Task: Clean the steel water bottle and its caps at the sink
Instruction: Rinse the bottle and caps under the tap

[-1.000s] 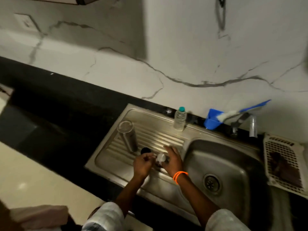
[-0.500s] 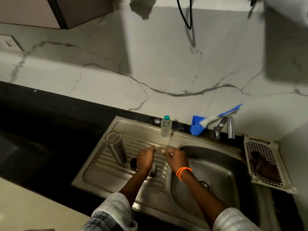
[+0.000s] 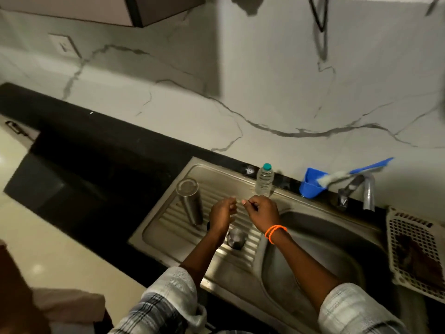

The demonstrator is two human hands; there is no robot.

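Observation:
The steel water bottle [image 3: 190, 203] stands upright and uncapped on the ribbed drainboard [image 3: 168, 220] left of the basin. A small steel cap [image 3: 237, 238] lies on the drainboard just below my hands. A dark cap [image 3: 208, 225] peeks out behind my left wrist, mostly hidden. My left hand [image 3: 222, 213] and my right hand [image 3: 261, 213], which has orange bands at the wrist, hover side by side above the drainboard. Both have curled fingers and hold nothing I can see.
A clear plastic bottle with a teal cap [image 3: 264, 180] stands at the sink's back edge. Right of it are a blue cup holding a brush [image 3: 311, 186] and the tap [image 3: 368, 191]. The basin [image 3: 325, 249] lies right of my hands, with a white perforated basket [image 3: 416, 251] beyond it. Black counter [image 3: 96, 165] extends left.
My right hand set the steel cap down on the drainboard. Both hands then rose away from it toward the back of the sink. The view shifted.

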